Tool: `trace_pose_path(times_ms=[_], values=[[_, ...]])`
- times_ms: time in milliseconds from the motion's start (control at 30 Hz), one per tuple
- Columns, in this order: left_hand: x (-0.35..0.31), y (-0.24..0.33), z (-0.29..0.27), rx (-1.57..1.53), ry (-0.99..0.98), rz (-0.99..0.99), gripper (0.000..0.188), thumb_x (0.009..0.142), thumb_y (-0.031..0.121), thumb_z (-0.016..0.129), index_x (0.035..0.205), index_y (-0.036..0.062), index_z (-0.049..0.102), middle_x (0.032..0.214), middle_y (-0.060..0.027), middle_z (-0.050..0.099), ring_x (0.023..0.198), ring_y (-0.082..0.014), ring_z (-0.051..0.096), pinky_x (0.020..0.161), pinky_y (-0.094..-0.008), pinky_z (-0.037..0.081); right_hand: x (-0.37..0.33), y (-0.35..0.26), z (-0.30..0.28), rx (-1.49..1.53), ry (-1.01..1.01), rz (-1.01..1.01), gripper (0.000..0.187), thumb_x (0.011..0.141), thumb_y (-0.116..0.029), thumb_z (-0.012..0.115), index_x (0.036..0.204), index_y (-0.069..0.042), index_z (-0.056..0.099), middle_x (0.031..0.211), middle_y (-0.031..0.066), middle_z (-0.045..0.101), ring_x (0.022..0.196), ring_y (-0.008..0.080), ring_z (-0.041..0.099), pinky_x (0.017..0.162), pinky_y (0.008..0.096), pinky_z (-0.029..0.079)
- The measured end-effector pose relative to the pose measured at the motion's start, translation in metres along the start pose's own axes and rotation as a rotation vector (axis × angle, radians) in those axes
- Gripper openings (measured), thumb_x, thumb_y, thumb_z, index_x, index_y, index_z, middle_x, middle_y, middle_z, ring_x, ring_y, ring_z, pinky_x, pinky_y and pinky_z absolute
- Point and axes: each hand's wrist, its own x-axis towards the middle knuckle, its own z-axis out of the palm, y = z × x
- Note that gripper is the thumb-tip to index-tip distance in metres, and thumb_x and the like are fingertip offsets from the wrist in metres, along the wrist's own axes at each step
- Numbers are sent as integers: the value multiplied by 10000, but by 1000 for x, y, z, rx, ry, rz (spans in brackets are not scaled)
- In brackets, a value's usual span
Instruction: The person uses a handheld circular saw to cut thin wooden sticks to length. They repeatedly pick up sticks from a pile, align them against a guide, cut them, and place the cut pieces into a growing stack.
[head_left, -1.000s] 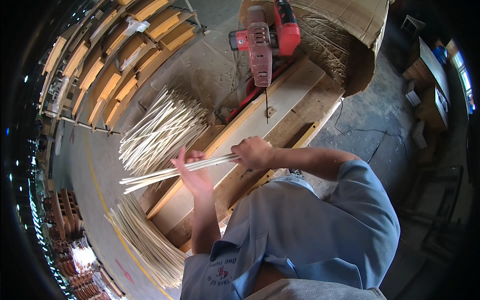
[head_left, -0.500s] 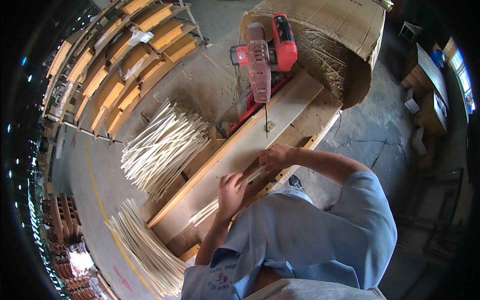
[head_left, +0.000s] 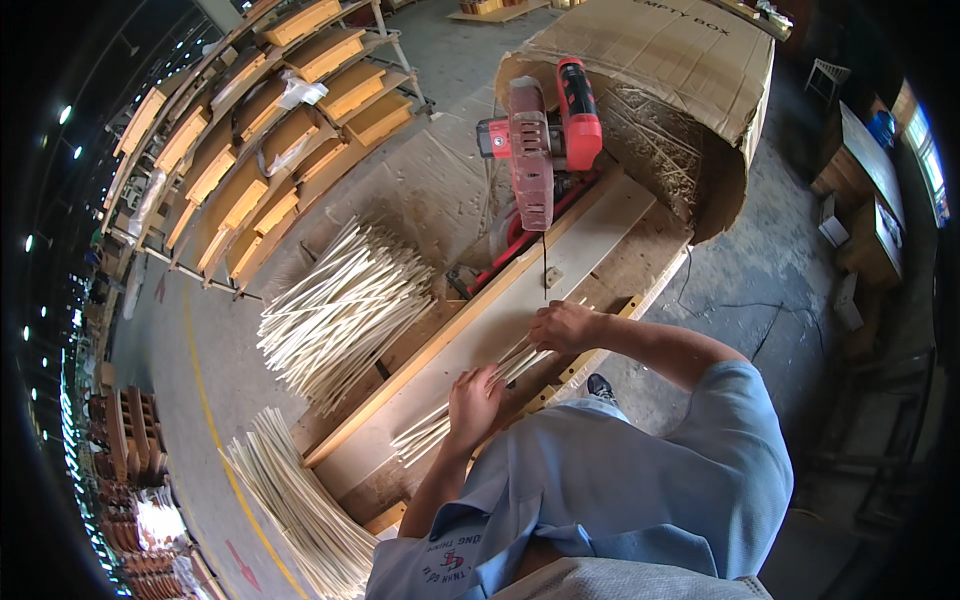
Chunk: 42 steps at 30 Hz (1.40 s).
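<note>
A small bundle of thin pale wooden sticks lies slantwise across the workbench in front of me. My left hand is closed around its middle, and the lower ends stick out to the left. Further up, my right hand is closed on the upper part of the same sticks, with a few tips showing beyond its fingers. Between the two hands the sticks spread apart slightly. Just past my right hand stands a red and black miter saw with a dusty guard. The fingertips of both hands are partly hidden.
A wooden fence strip runs along the bench board. Beyond it lie a large heap of cut sticks and a bundle of longer sticks. A cardboard box with offcuts adjoins the saw. A rack holds wooden parts.
The view has shifted a little. More sticks now show between my hands, spread out, and tips reach past my right hand, whose fingers have closed in.
</note>
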Motion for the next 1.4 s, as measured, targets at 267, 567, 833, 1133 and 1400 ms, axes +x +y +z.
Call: trace_pose_path(times_ms=[267,567,833,1133,1400], values=[[9,0,-24,82,71,-70,248,964,216,720,1188,112,735,957,-131,740,825,-350,729,741,-457,574,9,10,-14,-97,172,-28,169,1010,-334,598,931,-188,630,782,8,642,890,240,654,889,425,457],[34,-24,-32,68,-40,-176,234,1031,250,645,1047,42,751,884,-190,735,826,-398,713,729,-474,544,33,1,-24,-251,493,261,211,866,-243,751,1042,-139,697,1136,51,624,1163,269,571,1124,512,388],[60,-65,-29,-327,-302,-380,347,1074,280,610,958,-18,745,646,-73,627,593,-158,571,596,-350,447,26,-17,23,-143,486,501,460,880,-247,744,1314,-108,681,1424,124,554,1382,323,482,1161,514,383],[67,-70,-32,-358,-355,-442,337,1092,292,606,954,13,737,629,-7,609,552,-65,498,520,-262,381,28,-12,39,-127,350,579,577,955,-349,675,1472,-112,577,1561,141,467,1521,347,354,1263,552,268],[69,-68,-33,-290,-324,-388,364,1091,288,572,889,6,684,635,-70,654,566,-138,557,573,-341,434,24,-6,33,-60,375,558,539,920,-280,705,1416,-88,618,1493,130,517,1460,364,403,1228,535,324]])
